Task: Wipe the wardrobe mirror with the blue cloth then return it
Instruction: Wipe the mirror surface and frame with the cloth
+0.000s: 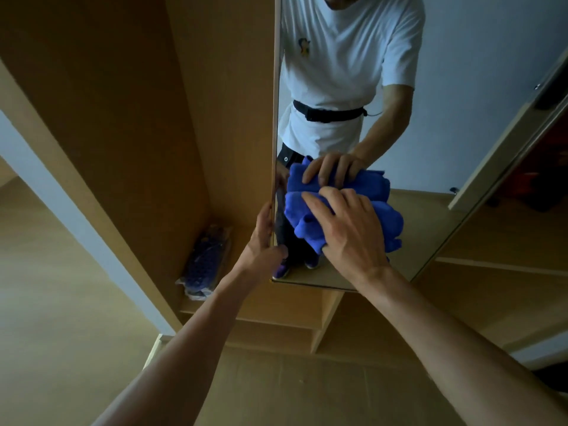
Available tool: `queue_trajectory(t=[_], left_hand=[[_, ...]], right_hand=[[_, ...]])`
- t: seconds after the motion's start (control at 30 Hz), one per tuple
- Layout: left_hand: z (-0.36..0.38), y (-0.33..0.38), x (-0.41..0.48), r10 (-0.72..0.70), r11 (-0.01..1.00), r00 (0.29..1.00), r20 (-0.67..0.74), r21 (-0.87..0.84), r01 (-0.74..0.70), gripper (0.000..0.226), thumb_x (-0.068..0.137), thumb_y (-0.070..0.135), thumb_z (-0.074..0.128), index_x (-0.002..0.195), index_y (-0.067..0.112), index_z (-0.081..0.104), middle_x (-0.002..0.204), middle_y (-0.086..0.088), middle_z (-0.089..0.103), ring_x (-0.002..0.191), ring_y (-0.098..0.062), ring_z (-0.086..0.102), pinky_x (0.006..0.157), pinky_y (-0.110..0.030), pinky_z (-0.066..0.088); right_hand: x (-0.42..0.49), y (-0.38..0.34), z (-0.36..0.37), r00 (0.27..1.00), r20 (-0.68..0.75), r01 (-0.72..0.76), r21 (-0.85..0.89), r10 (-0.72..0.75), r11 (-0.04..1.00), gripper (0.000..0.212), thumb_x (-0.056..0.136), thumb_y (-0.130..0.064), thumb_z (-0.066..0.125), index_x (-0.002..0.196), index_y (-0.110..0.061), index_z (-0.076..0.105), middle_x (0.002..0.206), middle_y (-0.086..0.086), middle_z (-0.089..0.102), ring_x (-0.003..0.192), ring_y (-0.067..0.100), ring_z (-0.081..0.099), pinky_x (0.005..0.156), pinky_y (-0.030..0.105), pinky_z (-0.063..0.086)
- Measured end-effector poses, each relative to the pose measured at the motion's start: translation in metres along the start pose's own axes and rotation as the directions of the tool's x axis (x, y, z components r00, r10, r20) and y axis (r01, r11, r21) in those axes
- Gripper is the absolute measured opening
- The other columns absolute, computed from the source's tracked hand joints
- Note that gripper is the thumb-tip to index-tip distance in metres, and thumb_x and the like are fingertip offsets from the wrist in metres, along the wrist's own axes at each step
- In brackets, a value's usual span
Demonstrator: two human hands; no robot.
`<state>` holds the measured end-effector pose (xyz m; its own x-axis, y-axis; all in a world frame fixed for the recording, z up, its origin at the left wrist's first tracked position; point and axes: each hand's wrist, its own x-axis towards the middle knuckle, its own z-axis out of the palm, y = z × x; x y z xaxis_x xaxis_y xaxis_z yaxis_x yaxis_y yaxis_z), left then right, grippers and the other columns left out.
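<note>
The wardrobe mirror [430,103] is a tall pane on a door panel, reflecting a person in a white T-shirt. My right hand [347,232] presses a bunched blue cloth [390,222] flat against the lower part of the glass, fingers spread over it. The cloth's reflection shows just above it. My left hand [266,238] grips the mirror door's left edge [274,149], thumb on the front side.
Behind the door is an open wooden wardrobe compartment [138,118] with a clear plastic pack of blue items [204,259] on its bottom shelf. Lower shelves [316,321] run under the mirror. A sliding door [522,133] stands at the right. Wooden floor lies below.
</note>
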<state>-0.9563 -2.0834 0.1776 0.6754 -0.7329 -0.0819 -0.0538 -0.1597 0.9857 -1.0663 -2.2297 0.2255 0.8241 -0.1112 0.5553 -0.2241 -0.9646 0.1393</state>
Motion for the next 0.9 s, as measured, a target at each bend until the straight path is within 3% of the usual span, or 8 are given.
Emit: queue_trajectory(t=[0.07,0.23,0.3,0.37,0.5,0.7,0.8,0.9], left_hand=[[0.000,0.002,0.001,0.003,1.000,1.000,-0.012,0.002,-0.003,0.100,0.077,-0.006,0.055,0.157,0.040,0.018,0.148,0.023,0.042,0.129,0.014,0.043,0.088,-0.006,0.043],[0.006,-0.004,0.004,0.066,0.998,0.992,-0.111,-0.017,-0.068,0.091,0.067,0.005,0.054,0.150,0.034,0.028,0.142,0.016,0.051,0.126,0.010,0.050,0.094,-0.013,0.048],[0.008,-0.008,0.006,0.076,0.997,0.983,-0.168,0.000,-0.077,0.090,0.068,0.012,0.056,0.153,0.026,0.031,0.146,-0.001,0.052,0.133,-0.012,0.051,0.107,-0.034,0.049],[0.010,-0.015,0.009,0.095,0.995,0.971,-0.218,0.038,-0.089,0.085,0.069,0.015,0.055,0.151,0.027,0.034,0.143,-0.009,0.054,0.130,-0.024,0.054,0.106,-0.048,0.050],[0.012,-0.034,0.012,0.162,0.986,0.955,-0.250,0.082,-0.146,0.080,0.073,0.014,0.052,0.149,0.033,0.036,0.140,-0.008,0.055,0.123,-0.018,0.060,0.094,-0.036,0.057],[0.021,-0.052,0.018,0.296,0.955,0.917,-0.268,0.115,-0.274,0.081,0.074,0.013,0.055,0.142,0.053,0.037,0.146,0.006,0.053,0.138,-0.022,0.047,0.113,-0.054,0.042],[0.023,-0.054,0.016,0.321,0.945,0.915,-0.246,0.153,-0.290,0.083,0.073,0.015,0.056,0.119,0.081,0.034,0.137,0.036,0.053,0.136,-0.005,0.047,0.119,-0.053,0.032],[0.025,-0.056,0.016,0.347,0.935,0.910,-0.227,0.162,-0.316,0.081,0.073,0.017,0.055,0.121,0.078,0.031,0.122,0.055,0.048,0.138,-0.005,0.044,0.118,-0.054,0.029]], right_hand=[[0.005,0.006,-0.006,1.000,-0.014,0.015,-0.004,-0.015,1.000,0.075,0.065,-0.010,0.078,0.136,-0.015,0.055,0.122,0.009,0.058,0.098,0.030,0.054,0.082,0.042,0.042],[-0.001,0.001,0.009,0.999,0.015,0.043,-0.065,-0.042,0.997,0.067,0.073,-0.013,0.067,0.138,-0.014,0.051,0.126,0.009,0.057,0.102,0.030,0.053,0.085,0.043,0.043],[-0.010,-0.007,0.025,0.999,0.016,0.049,-0.051,-0.049,0.997,0.061,0.077,-0.013,0.060,0.137,-0.014,0.052,0.126,0.008,0.058,0.102,0.029,0.054,0.085,0.043,0.045],[-0.022,-0.015,0.043,0.997,0.032,0.075,-0.059,-0.073,0.995,0.059,0.079,-0.014,0.066,0.136,-0.015,0.053,0.127,0.007,0.059,0.103,0.028,0.055,0.087,0.041,0.047],[-0.034,-0.018,0.066,0.996,0.001,0.084,-0.072,-0.084,0.994,0.058,0.081,-0.019,0.073,0.135,-0.015,0.054,0.127,0.006,0.060,0.105,0.028,0.056,0.089,0.041,0.047],[-0.028,-0.009,0.064,0.988,-0.124,0.089,-0.063,-0.096,0.994,0.059,0.074,-0.012,0.067,0.131,-0.015,0.055,0.119,0.008,0.060,0.095,0.029,0.054,0.083,0.042,0.045],[-0.020,-0.002,0.051,0.978,-0.196,0.052,-0.111,-0.073,0.992,0.062,0.068,-0.009,0.062,0.129,-0.014,0.056,0.118,0.010,0.058,0.093,0.031,0.052,0.079,0.042,0.038],[-0.013,0.003,0.043,0.962,-0.256,0.052,-0.154,-0.091,0.987,0.052,0.063,-0.006,0.058,0.115,-0.013,0.057,0.109,0.011,0.058,0.089,0.032,0.051,0.076,0.043,0.036]])
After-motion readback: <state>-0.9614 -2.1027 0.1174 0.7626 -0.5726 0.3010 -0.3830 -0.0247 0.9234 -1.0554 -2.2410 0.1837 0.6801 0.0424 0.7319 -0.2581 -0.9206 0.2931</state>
